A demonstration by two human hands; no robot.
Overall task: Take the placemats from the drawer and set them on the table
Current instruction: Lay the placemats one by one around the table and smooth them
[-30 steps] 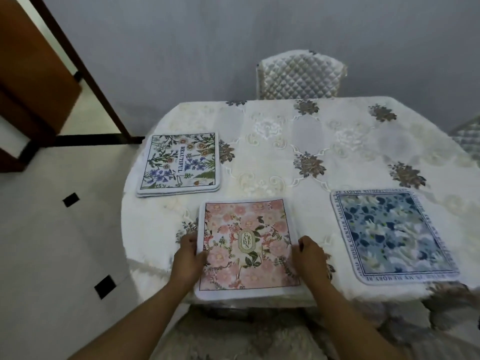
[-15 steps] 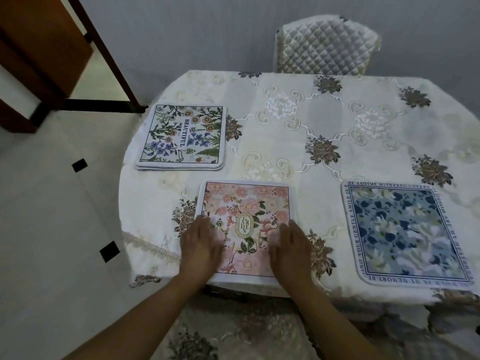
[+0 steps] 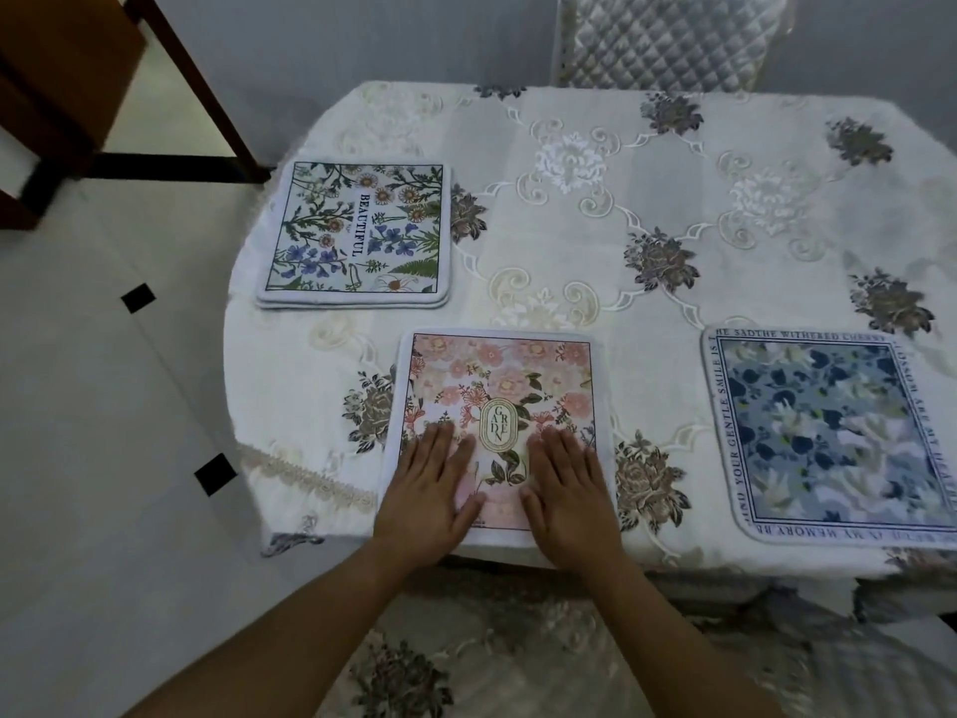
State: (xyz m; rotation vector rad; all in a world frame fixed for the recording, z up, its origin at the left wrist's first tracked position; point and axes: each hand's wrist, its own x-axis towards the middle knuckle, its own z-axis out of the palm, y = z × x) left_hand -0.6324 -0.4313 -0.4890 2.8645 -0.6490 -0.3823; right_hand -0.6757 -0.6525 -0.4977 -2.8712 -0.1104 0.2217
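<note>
**Palms flat on the pink placemat (image 3: 502, 375)**

The pink placemat lies at the near edge of the table (image 3: 569, 209), square to the person, with its near border right along the table's edge. It is printed with roses and has a small oval label in the middle reading GARDEN.

The left hand (image 3: 430, 489) rests palm down on the near left part of it, fingers straight and close together. The right hand (image 3: 567, 492) rests the same way on the near right part. The oval label shows between the two hands. Neither hand grasps anything: both are released, lying flat on the mat.

The green placemat (image 3: 357, 235), printed with wildflowers and the word BEAUTIFUL, lies farther back by the table's left edge. More borders show under its near edge, so it tops a small stack. The blue placemat (image 3: 823, 432), with lettering round its border, lies near the front on the right, well apart from the pink one. Its right side is cut off by the frame.

A white embroidered tablecloth (image 3: 290, 489) with dark flower motifs covers the table. A chair (image 3: 663, 38) with a quilted cover stands at the far side. To the left is a pale tiled floor (image 3: 103, 406) with small black squares, and a brown wooden panel (image 3: 62, 59) shows at the top left.
</note>
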